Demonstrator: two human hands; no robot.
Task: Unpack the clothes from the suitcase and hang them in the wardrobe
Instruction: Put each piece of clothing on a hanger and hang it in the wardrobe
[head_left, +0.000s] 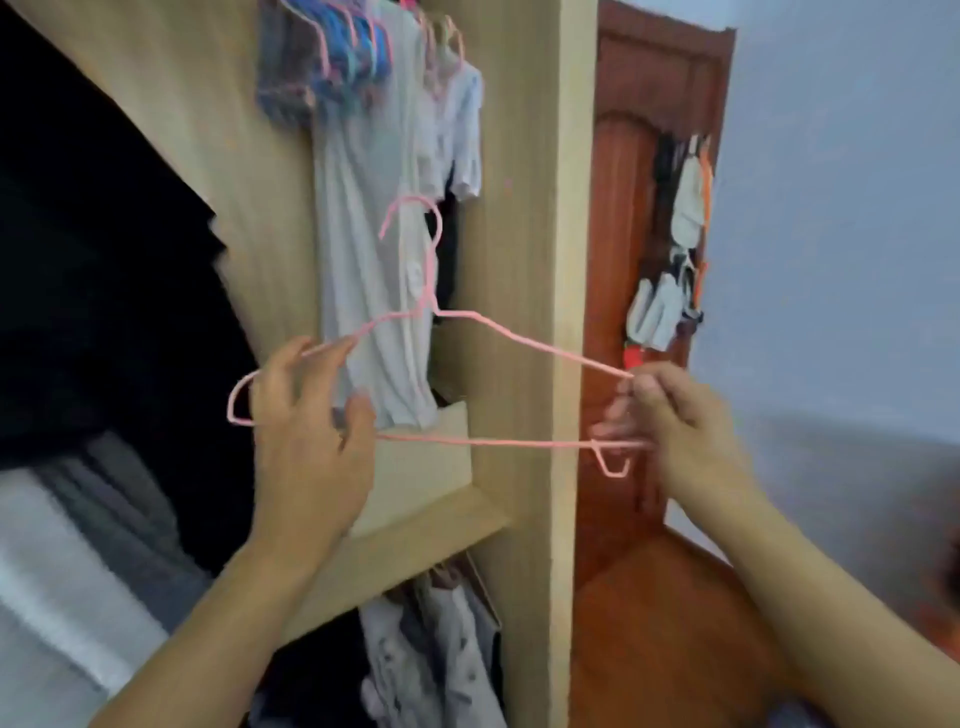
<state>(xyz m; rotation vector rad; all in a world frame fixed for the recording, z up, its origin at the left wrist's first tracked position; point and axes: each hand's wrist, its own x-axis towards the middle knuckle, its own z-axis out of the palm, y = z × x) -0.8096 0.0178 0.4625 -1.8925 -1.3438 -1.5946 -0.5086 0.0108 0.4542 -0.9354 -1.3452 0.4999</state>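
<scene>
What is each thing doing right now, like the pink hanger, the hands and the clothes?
pink hanger: empty, off the rail, held at both ends.
left hand: fingers curled round the hanger's left end.
right hand: pinches the hanger's right end.
white garment: hanging in the wardrobe.
wardrobe: open, clothes inside.
brown door: items hanging on it.

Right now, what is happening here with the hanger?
A person holds an empty pink hanger with both hands in front of the wardrobe. The left hand grips its left end, and the right hand pinches its right end. No garment is on it. A white shirt already hangs inside.
</scene>
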